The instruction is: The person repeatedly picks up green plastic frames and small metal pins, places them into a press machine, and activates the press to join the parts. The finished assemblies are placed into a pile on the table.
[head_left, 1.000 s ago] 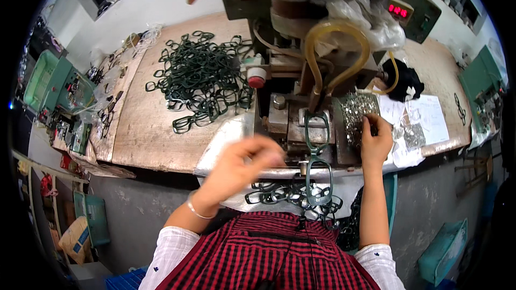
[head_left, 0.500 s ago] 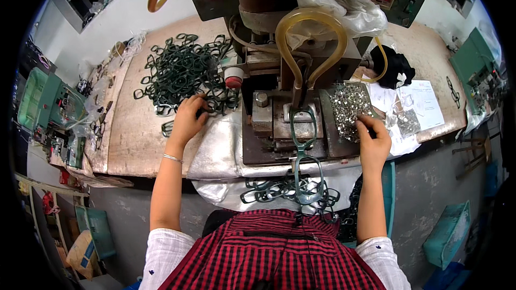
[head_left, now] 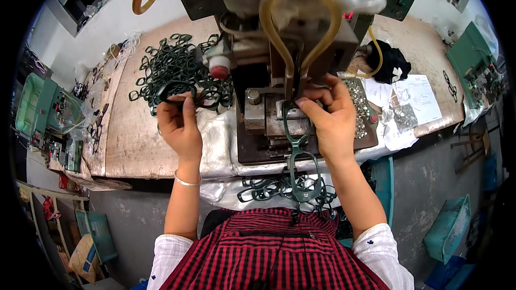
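Note:
My left hand (head_left: pixel 181 129) is raised in front of a heap of dark green eyeglass frames (head_left: pixel 164 72), its thumb and fingers closed on one eyeglass frame (head_left: pixel 177 89) from the heap. Another green eyeglass frame (head_left: pixel 304 178) hangs from the press, its upper end at the metal fixture (head_left: pixel 269 108) and its lower lens rim over the table edge. My right hand (head_left: pixel 334 121) is at the right of the fixture, thumb and fingers pinched beside that frame's upper end. What the fingertips hold, if anything, is hidden or too small to make out.
Small shiny metal parts (head_left: pixel 359 102) lie on a plate right of the press. A looped yellow tube (head_left: pixel 334 21) hangs above my right hand. A red button (head_left: pixel 219 72) juts out at the left. More green frames (head_left: pixel 263 189) lie below the table edge. Papers (head_left: pixel 422 99) lie at the right.
My right hand has moved left from the metal parts to the press fixture. The left hand has lifted an eyeglass frame from the heap. The press's upper part is blurred.

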